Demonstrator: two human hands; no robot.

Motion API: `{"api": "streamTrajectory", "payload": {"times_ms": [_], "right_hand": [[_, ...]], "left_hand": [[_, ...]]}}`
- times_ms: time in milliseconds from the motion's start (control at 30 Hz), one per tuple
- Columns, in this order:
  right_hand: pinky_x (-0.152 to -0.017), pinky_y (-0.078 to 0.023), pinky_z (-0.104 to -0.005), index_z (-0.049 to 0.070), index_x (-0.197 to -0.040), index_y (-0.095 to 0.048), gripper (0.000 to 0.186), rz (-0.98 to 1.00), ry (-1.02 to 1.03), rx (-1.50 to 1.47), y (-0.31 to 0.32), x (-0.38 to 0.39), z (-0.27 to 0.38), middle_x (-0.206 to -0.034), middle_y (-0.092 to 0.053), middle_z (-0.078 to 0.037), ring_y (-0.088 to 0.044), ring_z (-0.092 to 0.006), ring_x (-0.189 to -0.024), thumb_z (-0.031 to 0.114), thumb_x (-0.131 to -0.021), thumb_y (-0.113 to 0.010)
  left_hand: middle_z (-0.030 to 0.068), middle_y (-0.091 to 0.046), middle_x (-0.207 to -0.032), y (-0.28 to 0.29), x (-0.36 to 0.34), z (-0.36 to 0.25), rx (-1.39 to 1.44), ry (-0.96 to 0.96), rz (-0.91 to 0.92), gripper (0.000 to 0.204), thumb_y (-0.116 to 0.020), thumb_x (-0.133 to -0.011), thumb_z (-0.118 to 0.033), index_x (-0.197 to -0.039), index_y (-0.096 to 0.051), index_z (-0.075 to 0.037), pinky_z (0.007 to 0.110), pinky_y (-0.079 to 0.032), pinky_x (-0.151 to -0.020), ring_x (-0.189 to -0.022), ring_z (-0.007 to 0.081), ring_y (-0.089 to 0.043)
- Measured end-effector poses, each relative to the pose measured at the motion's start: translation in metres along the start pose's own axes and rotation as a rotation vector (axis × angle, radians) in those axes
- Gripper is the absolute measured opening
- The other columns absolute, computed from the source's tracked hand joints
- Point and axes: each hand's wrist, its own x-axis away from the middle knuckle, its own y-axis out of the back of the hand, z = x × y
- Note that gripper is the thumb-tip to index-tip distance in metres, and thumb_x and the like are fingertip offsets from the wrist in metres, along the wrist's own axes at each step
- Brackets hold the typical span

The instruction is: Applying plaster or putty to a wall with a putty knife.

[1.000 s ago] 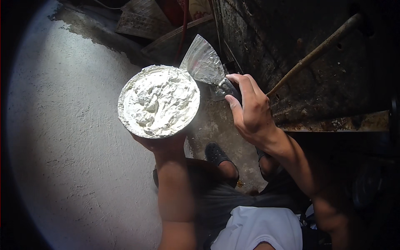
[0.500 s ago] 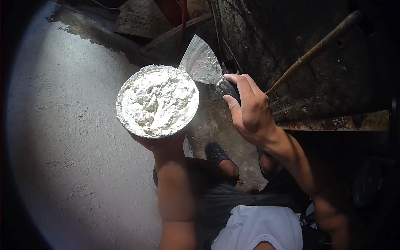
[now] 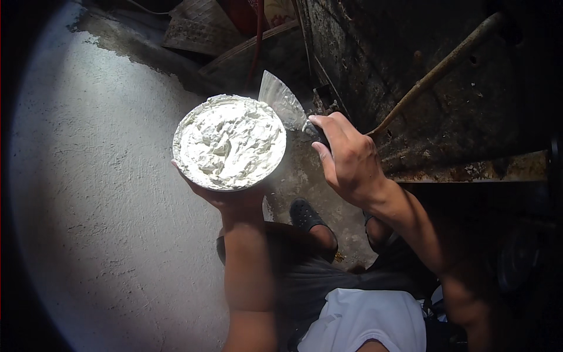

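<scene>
White paste (image 3: 229, 141) is carried in a round container (image 3: 229, 189), spread in soft folds right out to the rim, and the container is held aloft to the right of a pale, rough surface (image 3: 117, 205). It is gripped from below by the left hand (image 3: 236, 203), whose fingers are mostly hidden by it; one fingertip is seen at the lower left edge of the rim. A broad scraper (image 3: 281, 101) with a dark handle is grasped by the right hand (image 3: 353, 161), thumb and fingers closed around the grip, its smeared blade just beside the upper right edge of the rim; whether contact is made cannot be told. The paste may be judged thick, soft and sticky, able to keep its peaks, and the filled container fairly heavy, so it is best supported under its base and level. The coated rim would probably be slippery and is better avoided. The blade looks thin and somewhat springy; the scraper is best held by its handle, near the blade.
</scene>
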Motion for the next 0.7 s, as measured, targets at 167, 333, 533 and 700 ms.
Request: {"api": "streamTrajectory", "payload": {"times_ms": [167,333,533,700], "right_hand": [[-0.063,-0.055,-0.0415,-0.007,-0.121,-0.056,0.034,0.015,0.034,0.017,-0.005,0.002,0.007,-0.099,-0.060,-0.019,-0.068,-0.0356,-0.074,0.000,-0.089,-0.064],[-0.064,-0.057,-0.0390,-0.006,-0.122,-0.057,0.035,0.081,0.056,0.199,-0.006,0.005,0.001,-0.102,-0.062,-0.018,-0.069,-0.0333,-0.078,0.000,-0.089,-0.064],[-0.052,-0.054,-0.0385,-0.007,-0.116,-0.058,0.029,0.131,0.108,0.226,-0.015,0.006,0.006,-0.095,-0.059,-0.016,-0.067,-0.0271,-0.063,-0.001,-0.087,-0.055],[-0.064,-0.055,-0.0421,-0.004,-0.111,-0.060,0.025,0.054,0.001,0.172,-0.008,0.005,-0.008,-0.099,-0.059,-0.018,-0.068,-0.0319,-0.075,-0.003,-0.087,-0.055]], "left_hand": [[0.0116,-0.030,-0.165,-0.007,0.003,-0.011,0.089,0.033,0.014,0.088,-0.021,-0.098,-0.078,-0.160,-0.031,-0.016,0.055,-0.034,-0.120,-0.148,0.0348,-0.036],[0.0123,-0.030,-0.165,-0.016,0.006,-0.012,0.109,0.036,0.048,0.088,-0.021,-0.098,-0.078,-0.160,-0.031,-0.016,0.055,-0.035,-0.119,-0.147,0.0356,-0.037],[0.0126,-0.031,-0.165,-0.004,0.004,-0.012,0.061,0.004,-0.015,0.089,-0.023,-0.098,-0.079,-0.160,-0.031,-0.016,0.055,-0.034,-0.120,-0.148,0.0346,-0.036],[0.0142,-0.032,-0.165,0.020,-0.006,-0.018,0.417,0.069,0.470,0.080,-0.035,-0.101,-0.068,-0.159,-0.032,-0.012,0.051,-0.027,-0.125,-0.151,0.0323,-0.033]]}}
